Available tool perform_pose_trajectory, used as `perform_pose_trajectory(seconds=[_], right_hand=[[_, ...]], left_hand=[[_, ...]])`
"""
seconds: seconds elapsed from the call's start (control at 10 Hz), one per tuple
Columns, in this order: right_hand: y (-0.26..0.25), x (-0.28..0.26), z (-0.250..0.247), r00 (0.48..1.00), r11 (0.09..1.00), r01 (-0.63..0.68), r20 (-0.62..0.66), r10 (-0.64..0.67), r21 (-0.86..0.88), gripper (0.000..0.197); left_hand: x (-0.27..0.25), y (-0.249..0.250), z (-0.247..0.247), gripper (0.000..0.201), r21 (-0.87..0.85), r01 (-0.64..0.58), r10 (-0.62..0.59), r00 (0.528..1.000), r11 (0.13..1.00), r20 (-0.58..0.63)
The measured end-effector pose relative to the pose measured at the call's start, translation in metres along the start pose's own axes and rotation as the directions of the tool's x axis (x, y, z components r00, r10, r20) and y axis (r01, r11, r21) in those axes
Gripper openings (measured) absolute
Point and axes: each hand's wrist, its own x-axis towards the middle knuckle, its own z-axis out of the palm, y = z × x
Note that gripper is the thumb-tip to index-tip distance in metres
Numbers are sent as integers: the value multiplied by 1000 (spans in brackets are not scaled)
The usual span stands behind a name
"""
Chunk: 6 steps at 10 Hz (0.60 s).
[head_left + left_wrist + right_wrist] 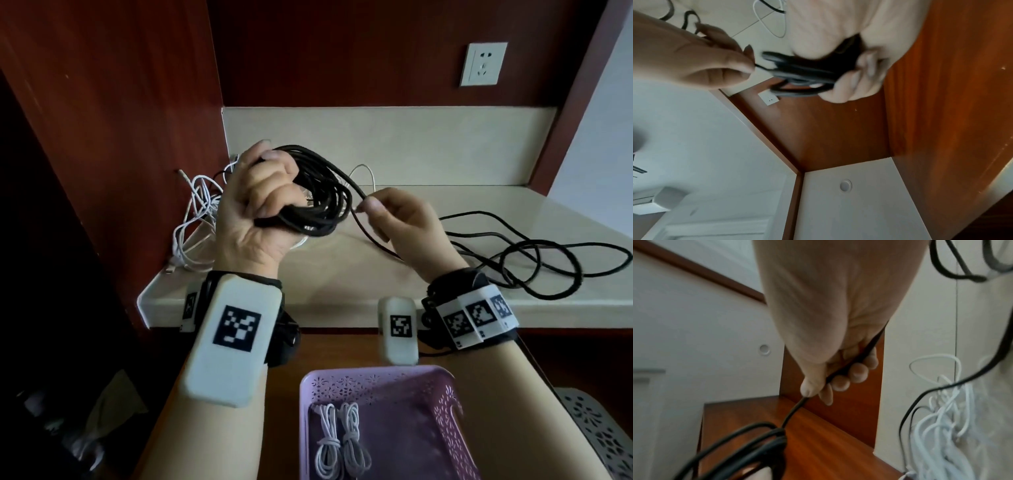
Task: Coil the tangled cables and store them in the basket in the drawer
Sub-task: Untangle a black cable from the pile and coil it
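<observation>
So far, two coiled white cables point(342, 442) lie in our pink plastic basket point(445, 404). Our left hand point(253, 212) grips the half-wound thick black cable point(318, 202), our right hand point(397, 222) pinches its strand, and tangled thin white cables point(195, 222) wait at the tabletop's point(428, 164) left edge.

Dim, soft daylight falls from the right of the wall socket point(483, 64); wrist views are motion-blurred, edges bowed.

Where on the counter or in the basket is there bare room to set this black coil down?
Free: the counter's back strip below the wall socket, and the pink basket's right part beside the two white bundles. Crowded: the left corner with the tangled white cables and the right front, where the loose black cable sprawls.
</observation>
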Motion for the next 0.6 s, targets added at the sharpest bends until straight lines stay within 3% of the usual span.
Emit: perform_pose_trajectory(seconds=[0.1,0.2,0.3,0.4,0.5,0.6], right_hand=[[15,1,-4,1000,944,-17,-30,7,-328,22],[30,-4,-6,988,692,-109,1,157,-713,28],[25,-5,-10,946,601,-201,5,324,-774,26],[11,-6,-3,927,548,-100,122,355,-831,25],[-5,-7,10,908,573,69,289,303,-817,27],[-23,-7,16,877,668,214,442,190,-713,24]], left_hand=[[2,1,-12,26,-208,-166,159,986,964,-48],[2,3,-18,35,-248,-358,349,934,900,-82],[-3,10,-14,32,-208,-562,561,825,801,-70],[-5,13,-9,35,33,-701,697,701,712,-155],[0,5,-16,30,487,-656,801,572,577,-178],[7,-5,-24,21,841,-421,852,517,339,-84]])
